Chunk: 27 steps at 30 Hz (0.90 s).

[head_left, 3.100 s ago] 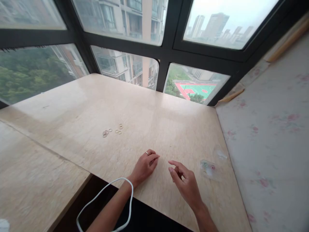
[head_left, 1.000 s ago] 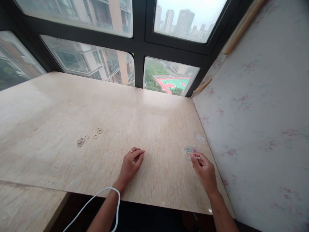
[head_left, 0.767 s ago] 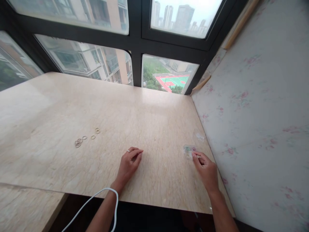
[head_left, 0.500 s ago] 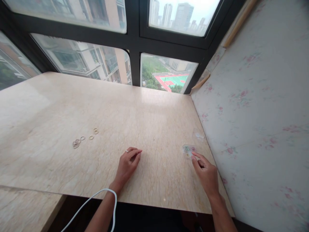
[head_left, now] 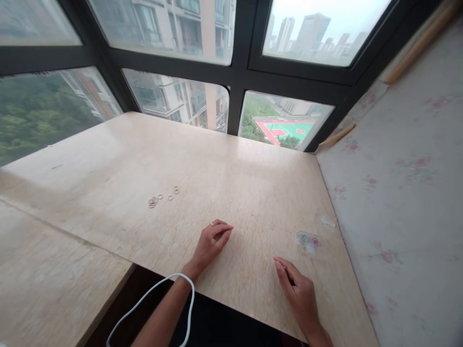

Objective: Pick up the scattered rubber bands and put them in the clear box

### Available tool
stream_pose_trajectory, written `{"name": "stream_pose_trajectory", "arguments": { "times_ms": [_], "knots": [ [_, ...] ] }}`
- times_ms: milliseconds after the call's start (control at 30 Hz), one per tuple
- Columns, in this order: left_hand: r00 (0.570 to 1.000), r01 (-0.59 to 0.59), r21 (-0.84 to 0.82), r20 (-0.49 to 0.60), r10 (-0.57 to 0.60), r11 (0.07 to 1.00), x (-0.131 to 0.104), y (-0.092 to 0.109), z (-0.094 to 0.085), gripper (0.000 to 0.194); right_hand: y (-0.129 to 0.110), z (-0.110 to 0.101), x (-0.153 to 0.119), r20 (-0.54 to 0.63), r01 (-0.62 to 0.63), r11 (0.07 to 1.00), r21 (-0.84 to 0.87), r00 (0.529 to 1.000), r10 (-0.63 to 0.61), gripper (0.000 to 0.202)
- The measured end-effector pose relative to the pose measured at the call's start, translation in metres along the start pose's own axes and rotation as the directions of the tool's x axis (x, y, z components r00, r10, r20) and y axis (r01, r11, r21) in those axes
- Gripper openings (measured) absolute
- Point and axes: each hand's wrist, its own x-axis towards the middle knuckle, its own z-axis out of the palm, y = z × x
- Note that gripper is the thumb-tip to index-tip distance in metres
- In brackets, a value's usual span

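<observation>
Rings (head_left: 153, 202) lie clustered on the tabletop (head_left: 224, 178), a few loose just beside, beyond and left of my left hand (head_left: 210, 245). Its thumb and forefinger meet; can't tell if anything's between. My right hand (head_left: 300, 291), thumb and forefinger also together, is near but apart from a clear container (head_left: 311, 248) with green, pink and yellow pieces.
</observation>
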Motion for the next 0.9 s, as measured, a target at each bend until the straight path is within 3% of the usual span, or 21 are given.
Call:
{"name": "stream_pose_trajectory", "arguments": {
  "times_ms": [100, 233, 333, 433, 567, 667, 767, 900],
  "knots": [
    [0.996, 0.059, -0.034, -0.067, -0.061, 0.998, 0.003, -0.005, -0.019, 0.019, 0.001, -0.004, 0.001, 0.015, -0.057, 0.997, 0.06, 0.998, 0.057, 0.039],
    [0.941, 0.194, 0.068, -0.294, -0.166, 0.979, 0.011, -0.024, -0.07, 0.024, 0.001, -0.006, 0.001, 0.033, -0.152, 0.975, 0.163, 0.988, 0.148, 0.048],
    [0.867, 0.384, 0.315, -0.446, -0.222, 0.868, 0.016, -0.039, -0.11, 0.027, 0.001, -0.008, 0.002, 0.005, -0.216, 0.939, 0.268, 0.975, 0.223, 0.051],
    [0.839, 0.489, 0.433, -0.471, -0.273, 0.757, 0.022, -0.049, -0.131, 0.036, 0.002, -0.008, 0.002, 0.0, -0.244, 0.918, 0.312, 0.966, 0.257, 0.051],
    [0.812, 0.567, 0.543, -0.496, -0.308, 0.62, 0.029, -0.052, -0.126, 0.037, 0.001, -0.007, 0.003, 0.007, -0.244, 0.912, 0.329, 0.967, 0.256, 0.051],
    [0.793, 0.594, 0.608, -0.551, -0.26, 0.526, 0.031, -0.05, -0.115, 0.036, -0.001, -0.007, 0.004, -0.009, -0.241, 0.911, 0.334, 0.966, 0.258, 0.051],
    [0.782, 0.608, 0.636, -0.582, -0.222, 0.475, 0.032, -0.048, -0.111, 0.037, -0.001, -0.007, 0.004, -0.036, -0.238, 0.912, 0.333, 0.964, 0.265, 0.049],
    [0.769, 0.634, 0.648, -0.582, -0.263, 0.422, 0.034, -0.046, -0.113, 0.037, -0.002, -0.007, 0.004, -0.043, -0.237, 0.912, 0.334, 0.963, 0.266, 0.048]
  ]
}}
